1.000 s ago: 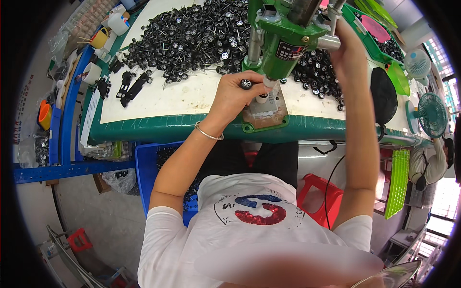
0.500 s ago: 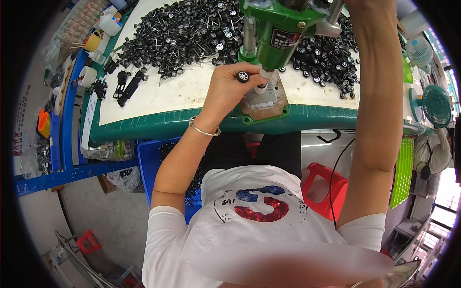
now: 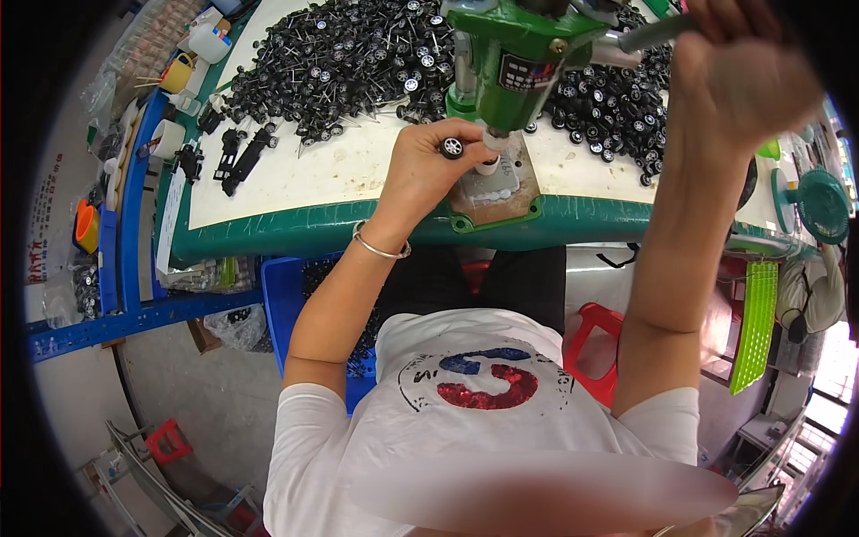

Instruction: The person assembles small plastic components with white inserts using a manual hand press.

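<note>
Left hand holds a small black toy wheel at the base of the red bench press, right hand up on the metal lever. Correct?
Not quite: the bench press is green, not red, as the head view shows. The rest holds: the left hand pinches a small black toy wheel with a silver hub at the press base, and the right hand grips the metal lever.

A small black wheel (image 3: 452,146) with a pale hub is pinched at its edge, its flat face turned upward, just beside the white post of the green press (image 3: 514,67). The press stands upright on a grey base plate at the table edge. Its metal lever (image 3: 646,34) is gripped at the upper right.
</note>
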Motion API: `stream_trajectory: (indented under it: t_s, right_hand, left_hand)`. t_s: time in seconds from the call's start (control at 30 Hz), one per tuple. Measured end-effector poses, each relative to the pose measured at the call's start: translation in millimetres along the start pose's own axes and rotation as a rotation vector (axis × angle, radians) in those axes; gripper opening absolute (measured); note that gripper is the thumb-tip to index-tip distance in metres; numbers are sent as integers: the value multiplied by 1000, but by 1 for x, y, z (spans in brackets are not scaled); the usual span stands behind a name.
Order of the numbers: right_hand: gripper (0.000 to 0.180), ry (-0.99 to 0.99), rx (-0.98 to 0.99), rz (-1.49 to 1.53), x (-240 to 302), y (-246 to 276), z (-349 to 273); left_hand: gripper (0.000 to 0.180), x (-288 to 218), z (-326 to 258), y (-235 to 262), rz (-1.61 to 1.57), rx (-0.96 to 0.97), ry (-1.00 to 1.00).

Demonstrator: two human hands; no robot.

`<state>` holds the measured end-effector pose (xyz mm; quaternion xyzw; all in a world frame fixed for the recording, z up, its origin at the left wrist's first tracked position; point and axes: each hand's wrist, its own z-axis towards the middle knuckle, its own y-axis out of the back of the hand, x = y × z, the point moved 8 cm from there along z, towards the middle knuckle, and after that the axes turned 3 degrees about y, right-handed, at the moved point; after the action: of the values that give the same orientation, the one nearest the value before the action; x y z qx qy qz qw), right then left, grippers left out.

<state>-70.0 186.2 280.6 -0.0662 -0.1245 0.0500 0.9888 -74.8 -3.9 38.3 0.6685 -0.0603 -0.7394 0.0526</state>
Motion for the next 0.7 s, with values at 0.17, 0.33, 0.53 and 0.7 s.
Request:
stream_trajectory:
  t_s: [0.17, 0.33, 0.53, 0.7]
  right_hand:
    - [19, -194, 159, 513, -18, 2, -3]
    - [23, -296, -30, 353, -36, -3, 3]
    - [19, -604, -120, 200, -86, -31, 13]
    - [15, -827, -41, 204, -113, -26, -2]
  left_hand:
    - [26, 2, -3, 0, -110, -44, -4]
    - [30, 0, -2, -1, -54, -39, -92]
    - [21, 20, -4, 5, -498, -37, 155]
    - [21, 70, 7, 67, -567, -242, 347]
